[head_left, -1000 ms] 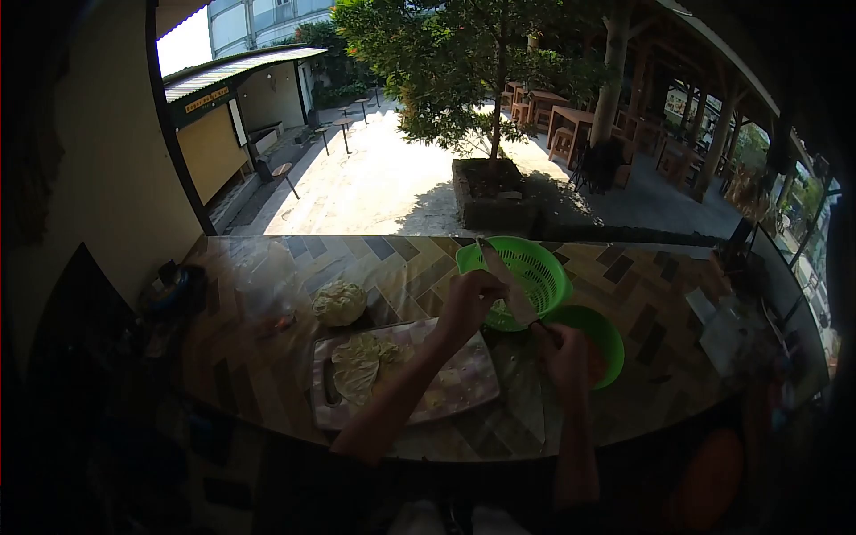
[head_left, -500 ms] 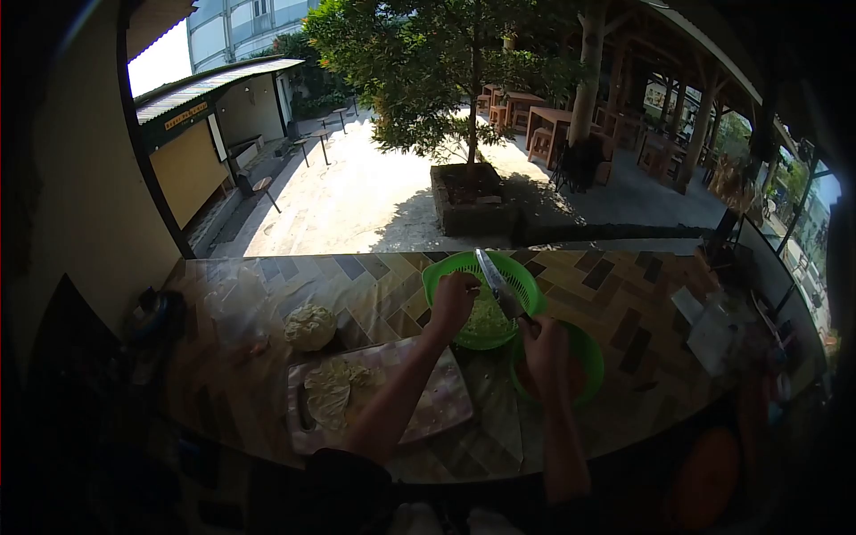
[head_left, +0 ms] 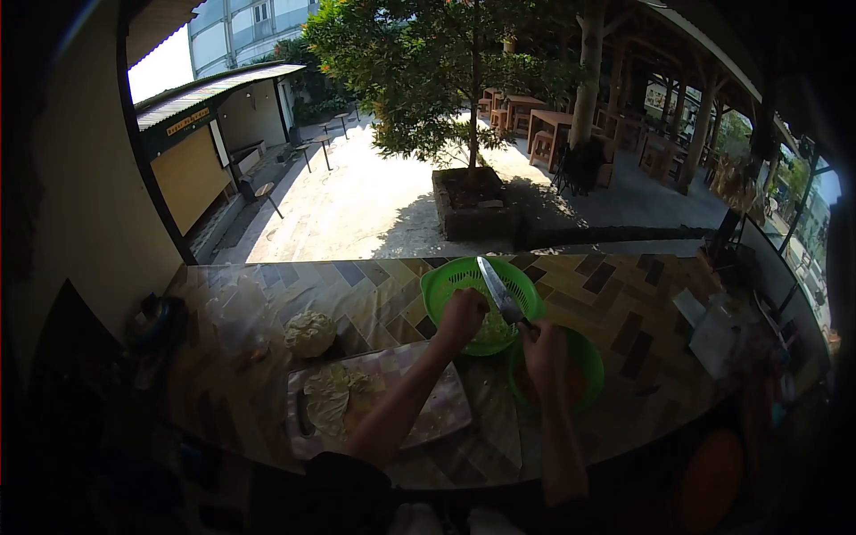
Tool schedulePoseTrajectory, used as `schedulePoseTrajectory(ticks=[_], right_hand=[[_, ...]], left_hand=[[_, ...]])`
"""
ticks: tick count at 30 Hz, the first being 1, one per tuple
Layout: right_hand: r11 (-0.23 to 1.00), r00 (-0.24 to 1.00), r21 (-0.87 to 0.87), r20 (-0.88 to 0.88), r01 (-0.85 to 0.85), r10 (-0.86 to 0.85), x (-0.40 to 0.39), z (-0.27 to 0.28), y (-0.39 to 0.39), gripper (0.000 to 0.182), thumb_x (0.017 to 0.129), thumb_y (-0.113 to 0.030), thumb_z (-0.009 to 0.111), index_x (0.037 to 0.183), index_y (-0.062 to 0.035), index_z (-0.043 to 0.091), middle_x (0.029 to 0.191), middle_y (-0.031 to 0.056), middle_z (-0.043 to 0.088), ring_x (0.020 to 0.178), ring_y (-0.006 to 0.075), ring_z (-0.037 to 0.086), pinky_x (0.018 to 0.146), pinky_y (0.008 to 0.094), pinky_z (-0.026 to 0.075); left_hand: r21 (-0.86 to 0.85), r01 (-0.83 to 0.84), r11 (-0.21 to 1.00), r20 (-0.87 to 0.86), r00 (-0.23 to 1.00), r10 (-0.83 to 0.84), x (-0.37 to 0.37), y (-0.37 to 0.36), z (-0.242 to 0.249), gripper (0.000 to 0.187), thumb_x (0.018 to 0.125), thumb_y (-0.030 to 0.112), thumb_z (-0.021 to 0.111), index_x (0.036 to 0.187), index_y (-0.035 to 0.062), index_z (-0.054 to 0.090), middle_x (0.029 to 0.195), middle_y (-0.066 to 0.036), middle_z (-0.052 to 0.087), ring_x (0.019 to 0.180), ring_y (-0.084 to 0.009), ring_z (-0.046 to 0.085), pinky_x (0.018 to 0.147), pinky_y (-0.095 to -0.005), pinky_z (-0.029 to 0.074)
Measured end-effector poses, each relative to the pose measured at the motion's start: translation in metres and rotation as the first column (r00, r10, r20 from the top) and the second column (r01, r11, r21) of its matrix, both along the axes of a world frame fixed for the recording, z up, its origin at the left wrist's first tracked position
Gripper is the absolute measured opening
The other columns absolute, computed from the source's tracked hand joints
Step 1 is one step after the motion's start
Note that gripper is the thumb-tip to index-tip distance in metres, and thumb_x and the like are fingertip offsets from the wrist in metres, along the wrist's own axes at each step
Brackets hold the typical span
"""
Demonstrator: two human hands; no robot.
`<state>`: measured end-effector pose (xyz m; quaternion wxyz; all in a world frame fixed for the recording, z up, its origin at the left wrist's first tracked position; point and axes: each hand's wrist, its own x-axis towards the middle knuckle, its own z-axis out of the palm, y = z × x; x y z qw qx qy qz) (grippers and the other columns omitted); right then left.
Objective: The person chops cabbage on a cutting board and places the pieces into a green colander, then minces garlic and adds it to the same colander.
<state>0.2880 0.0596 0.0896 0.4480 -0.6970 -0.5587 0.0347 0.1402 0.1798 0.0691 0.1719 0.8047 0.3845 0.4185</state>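
My right hand (head_left: 545,349) grips a knife (head_left: 502,291) by its handle, the blade slanting up and left across a green colander (head_left: 435,283). My left hand (head_left: 465,316) is closed over the left part of the colander; what its fingers hold, if anything, is hidden. Pale green shreds (head_left: 493,332) lie inside the colander. Under my right hand is a green bowl (head_left: 596,367) with orange contents, partly covered by my forearm. On the cutting board (head_left: 446,398), left of my left forearm, lie pale cabbage leaves (head_left: 328,399).
A pale cabbage head (head_left: 309,333) sits behind the board. Clear plastic (head_left: 239,310) lies at the left of the tiled counter (head_left: 615,308). Plastic packages (head_left: 713,334) stand at the right. Beyond the counter are a tree in a planter (head_left: 468,207) and wooden tables (head_left: 550,125).
My left hand has moved slightly down and right over the colander, still closed. The knife stays in my right hand at nearly the same angle. The view has shifted slightly.
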Motion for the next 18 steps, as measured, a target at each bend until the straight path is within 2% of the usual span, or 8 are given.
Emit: schedulePoseTrajectory(ticks=[1, 4, 7, 10, 13, 16, 18], right_hand=[[1.000, 1.000, -0.008, -0.009, -0.005, 0.004, 0.000, 0.000, 0.000, 0.027, 0.083, -0.021, 0.071, 0.087, 0.0053, 0.065, 0.079, 0.0235, 0.064, 0.076, 0.0388, 0.064, 0.064, 0.0437, 0.048], [1.000, 0.999, -0.027, -0.036, -0.005, 0.004, -0.002, 0.006, -0.004, 0.029, 0.083, -0.022, 0.072, 0.088, 0.0052, 0.066, 0.079, 0.0234, 0.064, 0.077, 0.0388, 0.064, 0.065, 0.0439, 0.048], [0.999, 1.000, -0.045, -0.016, -0.009, 0.008, -0.003, 0.013, -0.011, 0.030, 0.085, -0.025, 0.068, 0.090, 0.0045, 0.066, 0.080, 0.0232, 0.065, 0.078, 0.0384, 0.065, 0.066, 0.0441, 0.049], [0.996, 1.000, -0.088, -0.014, -0.020, 0.019, -0.002, 0.020, -0.017, 0.031, 0.087, -0.027, 0.066, 0.092, 0.0036, 0.066, 0.081, 0.0223, 0.066, 0.079, 0.0374, 0.065, 0.066, 0.0437, 0.049], [0.991, 0.999, -0.131, -0.036, -0.024, 0.020, 0.000, 0.020, -0.019, 0.031, 0.086, -0.028, 0.067, 0.093, 0.0026, 0.066, 0.081, 0.0213, 0.067, 0.079, 0.0361, 0.066, 0.066, 0.0426, 0.049], [0.990, 0.999, -0.141, -0.033, -0.013, 0.009, 0.006, 0.014, -0.019, 0.032, 0.085, -0.029, 0.068, 0.093, 0.0022, 0.067, 0.082, 0.0204, 0.067, 0.079, 0.0347, 0.067, 0.067, 0.0412, 0.050], [0.990, 0.999, -0.142, -0.042, -0.017, 0.011, 0.010, 0.013, -0.021, 0.033, 0.084, -0.030, 0.069, 0.093, 0.0024, 0.067, 0.082, 0.0201, 0.068, 0.080, 0.0340, 0.067, 0.067, 0.0405, 0.051]], left_hand=[[0.045, -0.031, 0.999, -0.031, 0.999, 0.032, -0.002, 0.004, -0.003, 0.014, 0.070, 0.004, 0.064, 0.081, 0.0003, 0.073, 0.078, -0.019, 0.068, 0.071, -0.0331, 0.068, 0.066, -0.0363, 0.054], [0.015, -0.094, 0.995, 0.113, 0.989, 0.092, -0.004, 0.012, -0.001, 0.015, 0.067, 0.001, 0.067, 0.081, 0.0008, 0.073, 0.076, -0.018, 0.068, 0.070, -0.0302, 0.069, 0.065, -0.0345, 0.054], [-0.067, -0.021, 0.998, 0.300, 0.953, 0.040, -0.003, 0.008, 0.009, 0.016, 0.065, -0.002, 0.069, 0.080, 0.0013, 0.073, 0.075, -0.017, 0.069, 0.069, -0.0260, 0.069, 0.065, -0.0326, 0.054], [-0.107, 0.148, 0.983, 0.262, 0.958, -0.116, -0.006, 0.000, 0.013, 0.016, 0.065, -0.003, 0.070, 0.080, 0.0014, 0.073, 0.074, -0.015, 0.070, 0.068, -0.0228, 0.069, 0.064, -0.0316, 0.054], [-0.140, 0.078, 0.987, 0.159, 0.986, -0.055, -0.009, 0.012, -0.002, 0.014, 0.067, -0.002, 0.069, 0.080, 0.0019, 0.073, 0.075, -0.015, 0.070, 0.066, -0.0237, 0.069, 0.063, -0.0323, 0.054], [-0.128, 0.006, 0.992, 0.141, 0.990, 0.012, -0.017, 0.019, -0.006, 0.016, 0.068, -0.003, 0.068, 0.082, 0.0025, 0.074, 0.079, -0.016, 0.070, 0.070, -0.0251, 0.069, 0.066, -0.0336, 0.054], [-0.037, -0.140, 0.989, 0.202, 0.969, 0.145, -0.019, 0.027, -0.012, 0.020, 0.068, -0.002, 0.068, 0.086, 0.0027, 0.074, 0.083, -0.017, 0.070, 0.073, -0.0260, 0.069, 0.068, -0.0342, 0.054]])
